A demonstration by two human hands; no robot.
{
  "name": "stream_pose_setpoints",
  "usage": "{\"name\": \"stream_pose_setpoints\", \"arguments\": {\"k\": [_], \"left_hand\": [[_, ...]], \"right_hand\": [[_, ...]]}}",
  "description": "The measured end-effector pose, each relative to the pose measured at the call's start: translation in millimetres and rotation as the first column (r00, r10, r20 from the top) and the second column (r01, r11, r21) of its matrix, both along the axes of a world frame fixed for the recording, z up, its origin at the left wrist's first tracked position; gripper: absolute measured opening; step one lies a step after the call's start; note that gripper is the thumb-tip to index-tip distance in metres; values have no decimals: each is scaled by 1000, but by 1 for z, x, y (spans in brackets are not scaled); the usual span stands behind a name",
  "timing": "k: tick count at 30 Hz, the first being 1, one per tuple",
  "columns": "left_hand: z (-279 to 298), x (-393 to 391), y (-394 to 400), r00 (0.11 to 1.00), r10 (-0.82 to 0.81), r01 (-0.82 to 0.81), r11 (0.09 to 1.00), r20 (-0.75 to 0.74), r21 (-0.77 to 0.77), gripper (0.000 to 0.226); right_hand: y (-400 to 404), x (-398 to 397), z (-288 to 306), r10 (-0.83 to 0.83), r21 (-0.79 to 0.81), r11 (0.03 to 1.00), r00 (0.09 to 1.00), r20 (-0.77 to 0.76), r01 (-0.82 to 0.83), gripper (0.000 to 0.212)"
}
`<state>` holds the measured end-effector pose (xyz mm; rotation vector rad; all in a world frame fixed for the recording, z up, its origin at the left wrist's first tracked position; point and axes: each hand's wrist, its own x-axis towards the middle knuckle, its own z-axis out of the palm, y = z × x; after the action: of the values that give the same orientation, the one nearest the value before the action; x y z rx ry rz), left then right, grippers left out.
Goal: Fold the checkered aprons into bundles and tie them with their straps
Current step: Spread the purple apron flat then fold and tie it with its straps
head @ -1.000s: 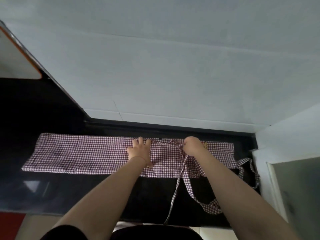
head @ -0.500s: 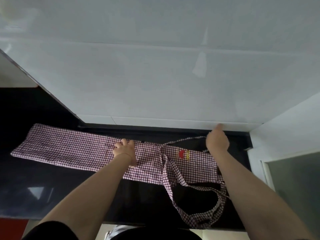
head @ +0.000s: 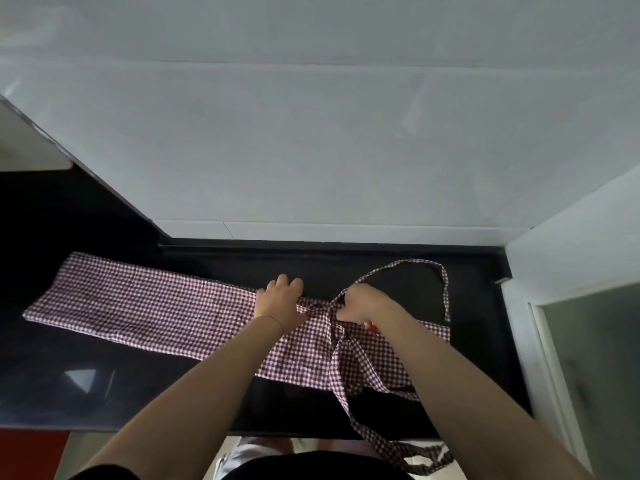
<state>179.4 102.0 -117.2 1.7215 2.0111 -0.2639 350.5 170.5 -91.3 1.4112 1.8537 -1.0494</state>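
Note:
A red-and-white checkered apron point(head: 145, 306) lies folded into a long strip across the black countertop point(head: 86, 386). My left hand point(head: 280, 303) presses flat on the strip near its middle. Just to its right, my right hand point(head: 363, 304) pinches a checkered strap where the straps gather at the apron's waist. One strap point(head: 422, 268) loops away toward the back right of the counter. Another strap point(head: 381, 441) trails over the front edge and hangs down.
A pale tiled wall point(head: 311, 150) rises directly behind the counter. A white side wall and a frosted glass panel point(head: 595, 358) close off the right. A slanted cabinet edge point(head: 69, 150) juts in at the upper left. Red floor point(head: 31, 452) shows below the counter at the left.
My right hand came back from the rear right of the counter to the apron's waist and now pinches a strap. My left hand stayed pressing on the strip. A strap loop now lies toward the back right.

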Motion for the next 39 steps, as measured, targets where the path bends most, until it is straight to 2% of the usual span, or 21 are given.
{"name": "stream_pose_setpoints", "arguments": {"k": [3, 4, 6, 8, 11, 13, 17, 20, 23, 26, 28, 30, 32, 34, 36, 39], "left_hand": [[2, -2, -2, 998, 21, -25, 998, 65, 60, 29], [3, -3, -2, 996, 22, -26, 999, 81, 48, 26], [4, -5, 0, 996, -4, 2, 1000, 92, 17, 25], [6, -6, 1, 997, -33, 30, 999, 70, 34, 23], [9, -7, -1, 998, -58, 55, 995, 33, 86, 20], [8, -9, -6, 997, -49, 44, 996, 51, 82, 19], [5, -10, -8, 996, -7, 1, 998, 87, 63, 17], [10, -5, -5, 996, -2, 0, 1000, 87, 16, 21], [10, -1, -4, 997, 9, -8, 1000, 77, -14, 20], [9, -1, -5, 996, 33, -31, 999, 87, -25, 19], [8, -2, -5, 992, 59, -57, 998, 109, -27, 20], [8, -4, -5, 986, 99, -96, 995, 137, -30, 21], [7, -6, -4, 977, 122, -114, 992, 177, -52, 32], [5, -7, -3, 979, 86, -69, 993, 185, -98, 56], [3, -6, -5, 991, 16, 3, 990, 132, -139, 80], [-2, -4, -13, 997, -73, 68, 992, -40, -109, 102]], "right_hand": [[-3, -10, 5, -54, 232, 968, 984, -173, 93, 10], [-5, -15, 5, -55, 254, 960, 970, -236, 116, 6], [-11, -23, -2, -1, 273, 958, 954, -300, 87, 12], [-15, -33, -10, 74, 290, 957, 961, -267, 7, 16], [-18, -46, -18, 183, 281, 948, 977, -106, -147, 15], [-20, -51, -21, 197, 275, 946, 978, -67, -171, 17], [-14, -44, -13, 148, 357, 926, 988, -34, -126, 28], [-12, -44, -5, 109, 366, 925, 994, -10, -98, 28], [-17, -45, -6, -48, 357, 929, 989, -141, 96, 19], [-21, -45, -9, -239, 335, 885, 932, -272, 325, 9], [-23, -44, -13, -255, 345, 871, 922, -291, 350, 10], [-27, -43, -14, -184, 360, 889, 940, -287, 284, 7], [-29, -39, -15, -52, 426, 891, 969, -241, 153, 11], [-29, -34, -15, 61, 523, 850, 976, -210, 59, 13], [-27, -33, -16, 34, 511, 854, 971, -235, 94, 9], [-24, -37, -16, -137, 370, 900, 955, -263, 231, 15]]}}
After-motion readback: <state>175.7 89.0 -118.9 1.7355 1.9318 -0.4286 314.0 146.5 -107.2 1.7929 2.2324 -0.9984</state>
